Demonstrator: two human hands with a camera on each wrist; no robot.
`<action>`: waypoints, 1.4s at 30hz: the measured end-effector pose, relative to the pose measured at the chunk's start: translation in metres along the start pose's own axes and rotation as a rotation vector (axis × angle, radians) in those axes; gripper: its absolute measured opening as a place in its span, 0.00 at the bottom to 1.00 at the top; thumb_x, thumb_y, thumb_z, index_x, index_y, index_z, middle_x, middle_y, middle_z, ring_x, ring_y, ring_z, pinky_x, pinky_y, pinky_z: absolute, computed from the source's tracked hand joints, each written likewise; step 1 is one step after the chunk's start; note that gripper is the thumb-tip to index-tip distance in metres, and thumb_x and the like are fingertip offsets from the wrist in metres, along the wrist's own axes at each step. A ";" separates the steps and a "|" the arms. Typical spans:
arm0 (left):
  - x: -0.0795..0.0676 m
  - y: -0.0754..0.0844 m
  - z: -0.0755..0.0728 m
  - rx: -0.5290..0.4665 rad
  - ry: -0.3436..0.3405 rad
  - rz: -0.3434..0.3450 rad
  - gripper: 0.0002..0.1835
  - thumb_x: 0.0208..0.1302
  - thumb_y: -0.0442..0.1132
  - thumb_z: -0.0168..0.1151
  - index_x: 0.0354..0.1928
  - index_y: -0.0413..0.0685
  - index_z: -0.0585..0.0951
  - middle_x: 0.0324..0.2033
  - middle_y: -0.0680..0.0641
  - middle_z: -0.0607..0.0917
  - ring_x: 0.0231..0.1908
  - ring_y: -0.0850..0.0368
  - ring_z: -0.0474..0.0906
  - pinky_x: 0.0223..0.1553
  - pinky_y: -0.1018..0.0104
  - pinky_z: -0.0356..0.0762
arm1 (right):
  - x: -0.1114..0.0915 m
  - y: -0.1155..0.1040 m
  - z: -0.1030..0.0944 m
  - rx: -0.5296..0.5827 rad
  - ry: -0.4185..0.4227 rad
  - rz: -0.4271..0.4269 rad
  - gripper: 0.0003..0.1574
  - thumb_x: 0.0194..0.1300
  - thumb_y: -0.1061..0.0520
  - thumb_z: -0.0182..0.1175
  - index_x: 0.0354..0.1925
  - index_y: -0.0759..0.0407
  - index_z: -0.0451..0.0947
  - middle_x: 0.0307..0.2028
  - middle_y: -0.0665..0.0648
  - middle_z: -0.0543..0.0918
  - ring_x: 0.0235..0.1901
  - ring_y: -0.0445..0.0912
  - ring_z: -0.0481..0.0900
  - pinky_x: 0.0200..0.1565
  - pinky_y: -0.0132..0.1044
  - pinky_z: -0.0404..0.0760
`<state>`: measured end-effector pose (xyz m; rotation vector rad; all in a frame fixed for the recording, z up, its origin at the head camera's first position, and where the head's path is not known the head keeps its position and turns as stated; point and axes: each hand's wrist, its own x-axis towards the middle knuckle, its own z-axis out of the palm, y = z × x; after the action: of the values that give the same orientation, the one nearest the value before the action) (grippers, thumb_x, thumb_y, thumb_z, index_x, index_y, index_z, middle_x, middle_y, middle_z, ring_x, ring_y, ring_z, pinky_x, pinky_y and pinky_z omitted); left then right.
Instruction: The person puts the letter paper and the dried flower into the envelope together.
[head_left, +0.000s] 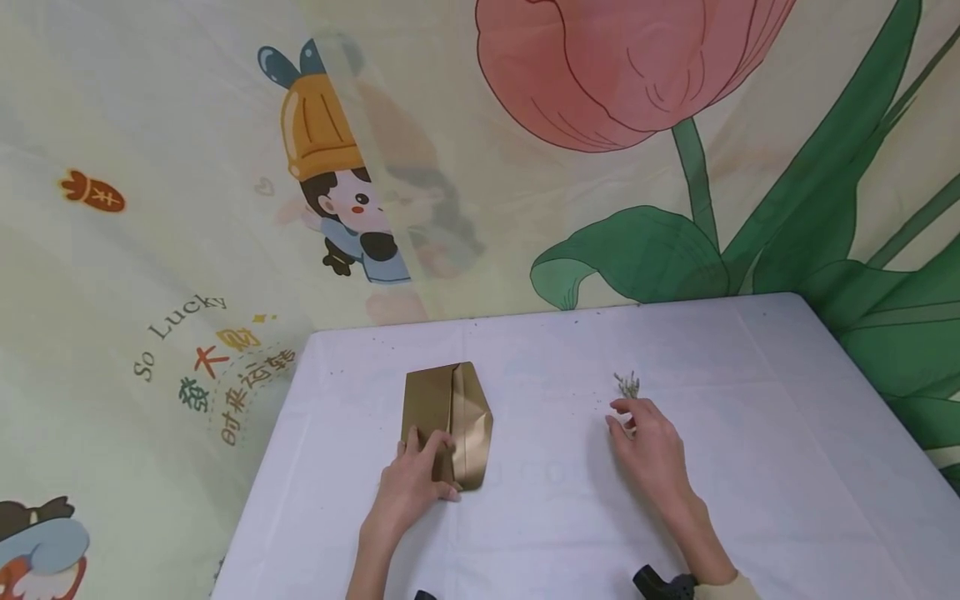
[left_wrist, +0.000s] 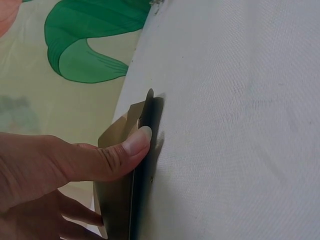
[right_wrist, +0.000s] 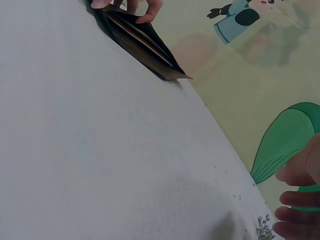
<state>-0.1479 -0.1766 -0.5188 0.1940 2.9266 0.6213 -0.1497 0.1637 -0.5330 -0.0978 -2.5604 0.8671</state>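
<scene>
1. Far left, some colourful lettering, "So Lucky" included, is printed on the backdrop (head_left: 225,167).
2. Next, a gold envelope (head_left: 442,404) is gripped by the left hand (head_left: 408,487), thumb pressed at its near end. It's placed left of centre on the white table (head_left: 540,533), flap side turned right, mouth seen gaping.
3. Further right, a little dried sprig (head_left: 627,385) is surrounded by dark crumbs.
4. Right hand (head_left: 652,446) is held just beside it, thumb and fingers parted; can't tell if the sprig's touched. Hands are well apart.

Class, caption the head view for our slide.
Left hand holds an open gold envelope; right hand near a small sprig.
</scene>
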 end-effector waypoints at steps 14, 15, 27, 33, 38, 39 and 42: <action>0.000 -0.002 0.000 0.007 0.015 0.007 0.37 0.39 0.51 0.79 0.55 0.64 0.71 0.68 0.23 0.59 0.63 0.17 0.59 0.42 0.30 0.73 | 0.012 0.027 -0.014 -0.082 -0.013 0.156 0.23 0.60 0.59 0.65 0.51 0.69 0.76 0.48 0.73 0.77 0.42 0.66 0.79 0.38 0.58 0.77; 0.000 -0.002 0.000 0.006 0.015 0.007 0.37 0.39 0.51 0.79 0.55 0.64 0.71 0.68 0.23 0.59 0.63 0.16 0.59 0.42 0.30 0.73 | 0.013 0.028 -0.015 -0.086 -0.030 0.178 0.25 0.60 0.58 0.65 0.52 0.70 0.75 0.49 0.74 0.77 0.43 0.67 0.79 0.39 0.59 0.77; 0.000 0.000 -0.001 0.005 0.004 0.000 0.37 0.39 0.50 0.80 0.54 0.65 0.71 0.68 0.23 0.59 0.63 0.16 0.59 0.44 0.28 0.71 | 0.025 0.039 -0.011 -0.159 -0.203 0.285 0.41 0.61 0.52 0.65 0.60 0.81 0.65 0.53 0.82 0.71 0.47 0.73 0.75 0.42 0.64 0.76; 0.000 0.000 0.000 0.010 0.002 -0.002 0.37 0.39 0.51 0.79 0.54 0.64 0.71 0.68 0.23 0.59 0.63 0.16 0.59 0.44 0.28 0.71 | 0.031 0.041 -0.008 -0.180 -0.229 0.255 0.38 0.61 0.54 0.65 0.57 0.82 0.67 0.51 0.83 0.71 0.44 0.73 0.77 0.38 0.63 0.78; 0.000 0.000 0.001 0.012 0.001 -0.003 0.37 0.39 0.51 0.79 0.54 0.65 0.71 0.68 0.24 0.59 0.63 0.17 0.59 0.44 0.28 0.71 | 0.033 0.041 -0.005 -0.193 -0.242 0.209 0.30 0.63 0.58 0.61 0.56 0.80 0.70 0.50 0.80 0.73 0.44 0.71 0.78 0.37 0.62 0.78; 0.000 0.000 0.001 0.012 0.003 -0.003 0.37 0.39 0.51 0.80 0.54 0.65 0.71 0.68 0.24 0.60 0.63 0.17 0.59 0.44 0.28 0.71 | 0.033 0.040 -0.004 -0.192 -0.245 0.204 0.29 0.63 0.59 0.60 0.56 0.79 0.71 0.50 0.80 0.73 0.44 0.70 0.78 0.37 0.62 0.79; 0.000 0.000 0.001 0.012 0.006 -0.006 0.37 0.39 0.51 0.80 0.54 0.65 0.71 0.68 0.24 0.60 0.63 0.17 0.59 0.44 0.29 0.71 | 0.033 0.039 -0.001 -0.183 -0.249 0.200 0.24 0.63 0.62 0.58 0.54 0.76 0.74 0.48 0.77 0.75 0.43 0.68 0.79 0.36 0.60 0.79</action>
<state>-0.1478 -0.1766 -0.5196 0.1855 2.9367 0.6046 -0.1819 0.2019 -0.5428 -0.3243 -2.8997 0.7539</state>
